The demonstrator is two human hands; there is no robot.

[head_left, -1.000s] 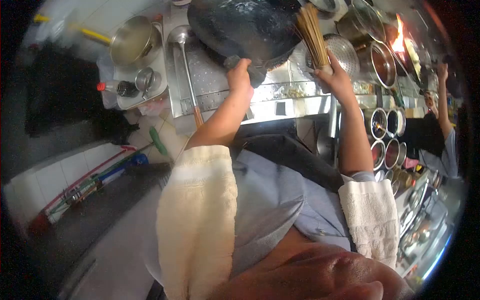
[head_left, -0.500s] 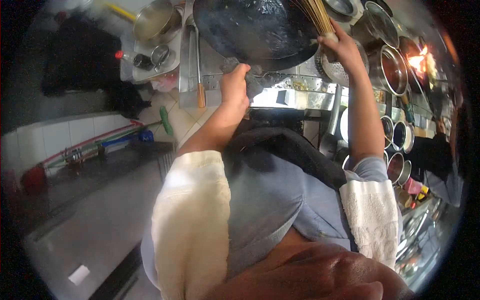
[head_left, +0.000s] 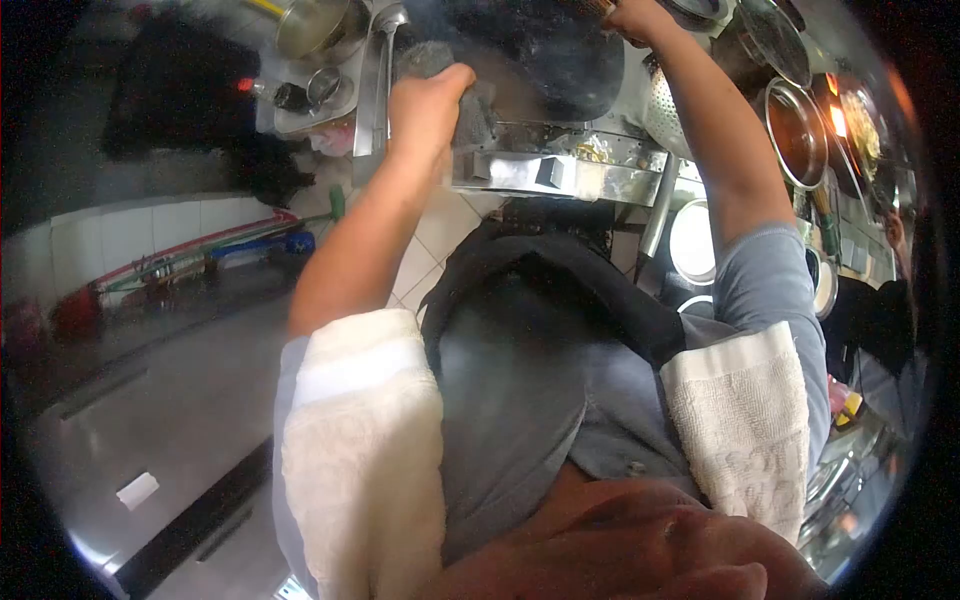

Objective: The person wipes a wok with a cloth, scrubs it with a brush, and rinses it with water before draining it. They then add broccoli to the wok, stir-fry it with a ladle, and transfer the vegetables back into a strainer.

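At the near left rim of a large dark wok (head_left: 560, 75), my left hand (head_left: 425, 105) is closed around a dark grey cloth (head_left: 478, 118). The cloth bunches out on both sides of the fingers and hides the part of the rim behind it. Up at the top edge of the view, my right hand (head_left: 640, 18) is closed on a bamboo wok brush (head_left: 602, 5). Only a bit of the brush shows; its bristles are out of view. A metal ladle (head_left: 390, 18) lies just left of my left hand.
A perforated strainer (head_left: 665, 110) sits right of the wok, near a metal pot (head_left: 797, 130) and a burner flame (head_left: 838, 120). A steel pot (head_left: 315, 28) and a dark bottle with a red cap (head_left: 285, 95) stand at the left. Someone else's hand (head_left: 895, 230) shows at the far right.
My left hand and the cloth have moved up and left, and the wok has shifted up with them. My right hand has gone forward and slightly left, taking the brush mostly out of view.
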